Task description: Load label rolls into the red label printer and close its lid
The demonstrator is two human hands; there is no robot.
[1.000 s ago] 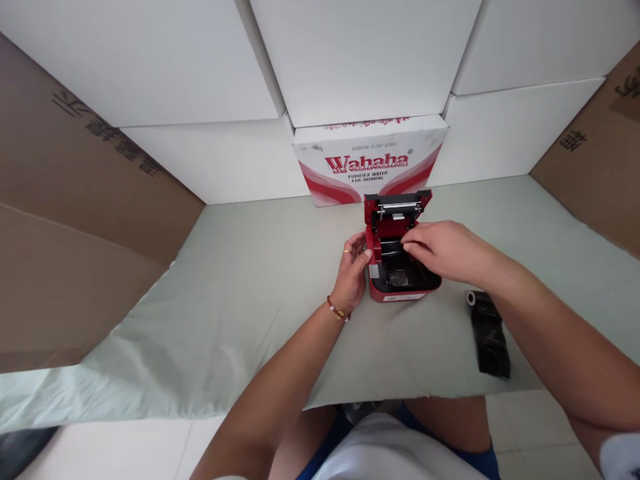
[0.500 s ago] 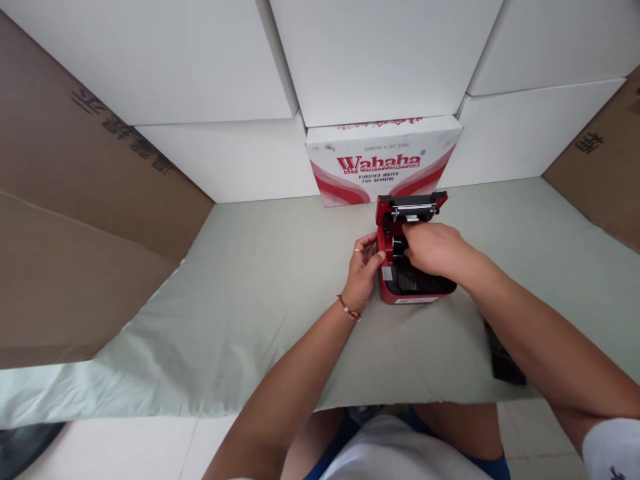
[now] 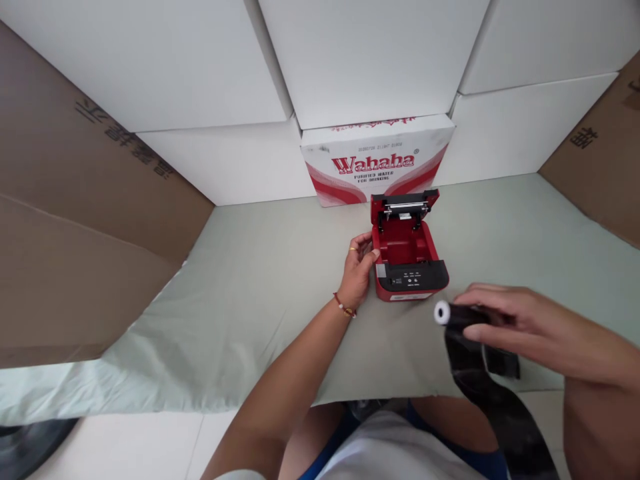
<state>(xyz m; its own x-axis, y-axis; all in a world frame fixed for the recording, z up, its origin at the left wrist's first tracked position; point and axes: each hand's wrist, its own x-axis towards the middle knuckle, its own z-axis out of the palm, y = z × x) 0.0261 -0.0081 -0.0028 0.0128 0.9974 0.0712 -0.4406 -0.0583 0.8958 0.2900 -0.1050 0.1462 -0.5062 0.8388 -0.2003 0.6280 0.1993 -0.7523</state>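
A red and black receipt printer (image 3: 400, 280) sits on the cloth with its lid (image 3: 405, 207) raised. The red paper bay inside is bare. My left hand (image 3: 359, 270) grips the printer's left side, thumb on the near edge and fingers behind. To the right of the printer, above the cloth, my right hand (image 3: 505, 323) is closed round a paper roll (image 3: 463, 315). The roll has a white end with a dark hole and a black outer face. A long black strip (image 3: 483, 393) hangs from it past the table edge.
Behind the printer stands a Wahaha water carton (image 3: 375, 163) against stacked white boxes (image 3: 220, 167). Brown cardboard panels (image 3: 90, 253) flank both sides. A black object (image 3: 504, 363), partly hidden by my right hand and the strip, lies on the green cloth (image 3: 250, 300) near its front edge.
My right hand has come out of the printer's bay and moved right and towards me, now with the paper roll and its trailing black strip. My left hand stays on the printer.
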